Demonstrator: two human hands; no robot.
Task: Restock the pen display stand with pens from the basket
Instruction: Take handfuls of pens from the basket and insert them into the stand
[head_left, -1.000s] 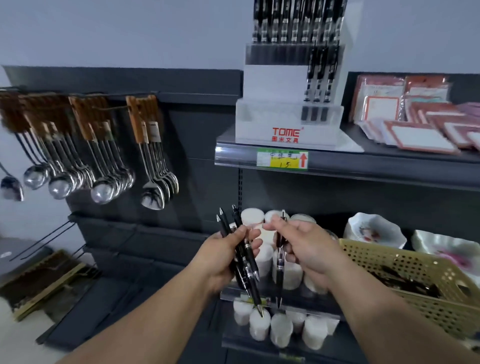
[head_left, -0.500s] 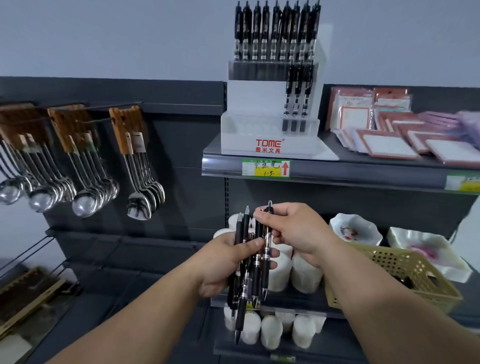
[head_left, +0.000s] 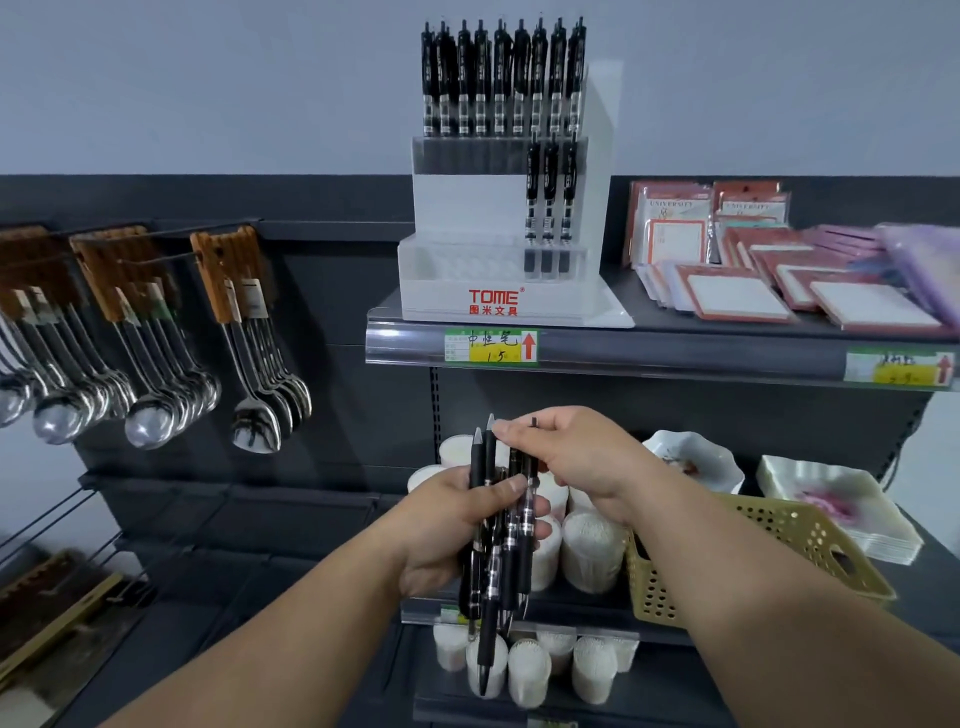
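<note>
Pen display stand (head_left: 498, 280) sits on upper dark shelf (head_left: 701, 358), grey wall (head_left: 208, 93) behind; back row full, 3 pens mid row, R side. Below stand: left hand (head_left: 441, 525) has fingers curled round pen bundle (head_left: 491, 571), upright. Right hand (head_left: 571, 457) pinches a single pen (head_left: 527, 499) near its top, prob. w/ thumb + forefinger; grip partly hidden. Basket (head_left: 779, 540) sits below-right of stand, spoons (head_left: 254, 415) hang left, notepads (head_left: 737, 299) right.

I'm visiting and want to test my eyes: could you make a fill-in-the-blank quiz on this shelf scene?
The left hand grips a bundle of black plastic pens; the right hand pinches the ____ of one.
On the white acrylic display stand, the front row holds ____ pens.
The perforated yellow plastic basket stands to the ____ of both hands.
Red letters on the stand spell ____.
Missing words: top, three, right, TOME.
</note>
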